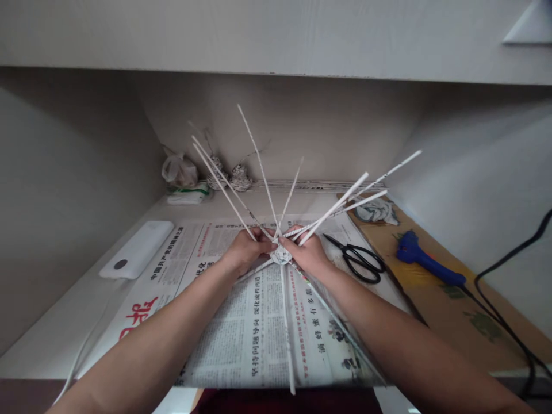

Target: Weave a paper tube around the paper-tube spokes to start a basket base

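Note:
Between my two hands is a small woven paper base [282,253], round and whitish, with several rolled paper sticks [261,155] fanning out from it in all directions. My left hand [251,248] grips the left side of the base, thumb on top and fingers curled beneath. On the other side, my right hand [307,248] pinches the base near its upper edge, its thumb close to the left one. Some sticks pass between the fingers of each hand. One stick points down toward my body. The undersides of the fingers are hidden.
Newspaper [233,322] covers the tabletop. Black scissors [360,259] lie to the right, beside cardboard [414,293] bearing a blue glue gun [426,261] with a cable. A white power bank [137,248] sits left. Bundled paper figures [240,177] and a plastic bag [180,169] stand at the back.

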Demonstrator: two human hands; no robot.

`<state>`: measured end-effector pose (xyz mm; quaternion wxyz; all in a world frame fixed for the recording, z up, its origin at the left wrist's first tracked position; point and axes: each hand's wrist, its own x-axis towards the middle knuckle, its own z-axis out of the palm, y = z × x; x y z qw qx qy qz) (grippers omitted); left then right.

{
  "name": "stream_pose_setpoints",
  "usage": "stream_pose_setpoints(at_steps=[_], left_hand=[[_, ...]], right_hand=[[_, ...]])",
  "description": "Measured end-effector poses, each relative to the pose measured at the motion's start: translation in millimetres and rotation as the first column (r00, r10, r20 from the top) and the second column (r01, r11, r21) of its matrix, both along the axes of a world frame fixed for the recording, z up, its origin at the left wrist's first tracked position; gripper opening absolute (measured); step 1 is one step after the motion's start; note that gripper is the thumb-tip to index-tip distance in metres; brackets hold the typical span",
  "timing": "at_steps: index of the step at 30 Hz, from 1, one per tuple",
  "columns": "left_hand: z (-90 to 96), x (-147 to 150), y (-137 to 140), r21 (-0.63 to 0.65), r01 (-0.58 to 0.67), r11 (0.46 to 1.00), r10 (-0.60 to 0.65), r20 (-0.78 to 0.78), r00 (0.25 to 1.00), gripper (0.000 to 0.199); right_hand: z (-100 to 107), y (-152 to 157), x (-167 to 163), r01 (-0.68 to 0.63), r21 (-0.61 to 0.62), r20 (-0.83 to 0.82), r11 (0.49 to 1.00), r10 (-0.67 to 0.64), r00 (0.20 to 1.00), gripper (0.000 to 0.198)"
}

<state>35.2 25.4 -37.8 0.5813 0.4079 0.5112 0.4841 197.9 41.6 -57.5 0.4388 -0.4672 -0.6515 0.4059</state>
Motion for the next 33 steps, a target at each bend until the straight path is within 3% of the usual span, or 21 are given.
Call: stream_pose_setpoints(at_steps=[6, 16, 20, 26, 33], left_hand=[[-2.3, 2.6, 2.4, -0.023, -0.021, 0.999, 0.021, -0.033, 0.999, 0.032], [-8.0, 8.4, 0.5, 0.100, -0.120, 0.988, 0.125, -0.044, 0.991, 0.022], [-6.4, 7.1, 0.6, 0.053, -0.094, 0.994, 0.097, -0.067, 0.993, 0.026], [-9.0, 3.2, 4.3, 0.079, -0.057, 0.995, 0.060, -0.039, 0.997, 0.022], [-6.6, 1.5, 2.3, 0.074, -0.031, 0.997, 0.033, -0.032, 0.999, 0.032]], right_hand=[[2.1, -0.1, 1.3, -0.026, -0.002, 0.027, 1.000, 0.026, 0.999, 0.017], [3.1, -0.4, -0.2, -0.051, 0.033, 0.089, 0.998, 0.048, 0.995, 0.015], [2.7, -1.0, -0.5, -0.023, 0.015, 0.073, 1.000, 0.022, 0.997, 0.016], [4.0, -2.2, 0.2, -0.019, -0.003, 0.079, 1.000, 0.020, 0.997, 0.019], [1.5, -0.8, 0.6, -0.003, 0.033, 0.046, 0.999, 0.002, 0.999, 0.021]])
